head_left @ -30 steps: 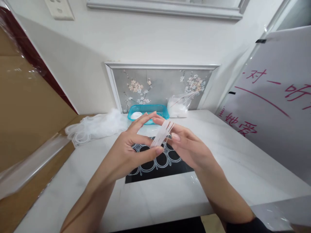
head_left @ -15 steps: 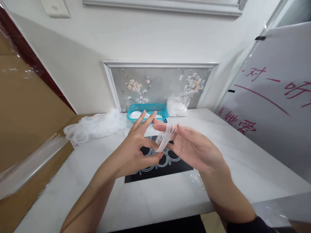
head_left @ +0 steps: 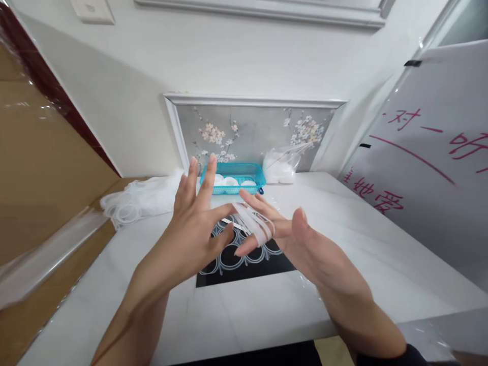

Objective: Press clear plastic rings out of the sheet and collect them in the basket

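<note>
White elastic bands (head_left: 253,223), several strands thick, are looped around the fingers of my right hand (head_left: 316,244), whose thumb points up and away from them. My left hand (head_left: 194,218) has its index finger hooked at the bands' left end, while its thumb stands apart below and its other fingers are spread upward. A thin white strip shows beside the bands, partly hidden. Beneath both hands lies a black mat (head_left: 244,269) printed with pale rings.
At the back of the marble-look table (head_left: 236,310) sits a turquoise basket (head_left: 232,190) with white round pieces. Beside it is a clear bag (head_left: 282,165) of white material. A heap of white bands (head_left: 141,201) lies left; a whiteboard (head_left: 423,147) stands right.
My left hand's thumb and index finger have parted from their pinch, and its other fingers have straightened upward. The bands now slant the other way, and my right thumb has lifted off them.
</note>
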### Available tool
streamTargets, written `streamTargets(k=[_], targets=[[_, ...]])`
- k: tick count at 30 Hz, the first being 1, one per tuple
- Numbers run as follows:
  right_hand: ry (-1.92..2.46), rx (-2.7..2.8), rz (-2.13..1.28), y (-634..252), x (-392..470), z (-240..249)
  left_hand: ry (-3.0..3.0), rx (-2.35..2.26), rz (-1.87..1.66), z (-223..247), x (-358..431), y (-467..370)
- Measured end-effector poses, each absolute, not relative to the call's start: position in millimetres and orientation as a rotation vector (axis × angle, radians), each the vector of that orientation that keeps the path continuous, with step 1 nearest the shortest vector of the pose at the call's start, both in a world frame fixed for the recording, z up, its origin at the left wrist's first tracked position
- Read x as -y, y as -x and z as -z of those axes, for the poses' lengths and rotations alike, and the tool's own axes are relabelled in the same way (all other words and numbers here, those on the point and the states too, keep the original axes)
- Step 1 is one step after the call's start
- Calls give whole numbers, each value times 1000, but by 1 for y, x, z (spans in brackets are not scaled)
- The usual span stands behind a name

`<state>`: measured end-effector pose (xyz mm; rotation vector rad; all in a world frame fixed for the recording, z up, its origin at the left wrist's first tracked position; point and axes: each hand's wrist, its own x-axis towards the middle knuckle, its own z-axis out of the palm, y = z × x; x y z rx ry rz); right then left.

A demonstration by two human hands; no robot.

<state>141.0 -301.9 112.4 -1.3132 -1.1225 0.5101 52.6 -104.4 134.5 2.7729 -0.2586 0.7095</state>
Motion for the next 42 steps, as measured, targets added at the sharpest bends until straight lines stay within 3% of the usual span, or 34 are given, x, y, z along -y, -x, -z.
streamTargets(k=[11, 18, 27, 42], targets=[[1453, 1247, -427, -131, 292, -110, -2639, 256, -776, -142, 91, -46], [1443, 1051, -474, -139, 285, -97, -2165, 506, -401, -153, 96, -31], [1420, 1031, 138, -125, 291, -101, -2299, 702, -317, -156, 100, -45], [1045, 916, -322, -127, 293, -105, -2379, 703, -311, -153, 101, -52]])
